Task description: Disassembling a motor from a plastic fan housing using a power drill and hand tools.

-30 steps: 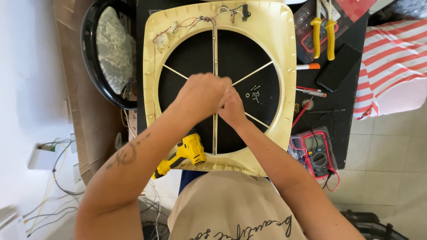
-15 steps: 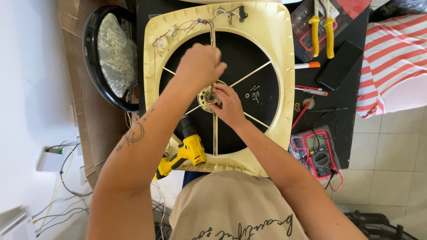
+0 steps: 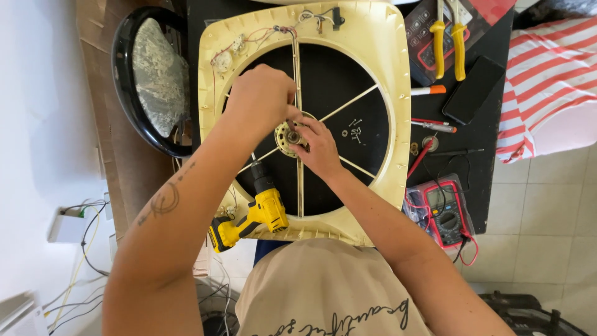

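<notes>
Black tabletop (image 3: 491, 134) carries a cream fan frame (image 3: 392, 93), light, stiff, brittle-looking, best held by its rim. Left hand (image 3: 261, 99) pinches a thin tool at the hub (image 3: 287, 135); right hand (image 3: 320, 146) fingers curl closed against that hub.

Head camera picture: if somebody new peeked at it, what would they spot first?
Probably the big cream fan frame filling the middle of the black table, with thin spokes running to a round hub. Both hands meet at that hub: the left hand from above it, the right hand beside it. Next comes the bright yellow cordless drill lying on the frame's near edge, then the red multimeter at the right.
</notes>
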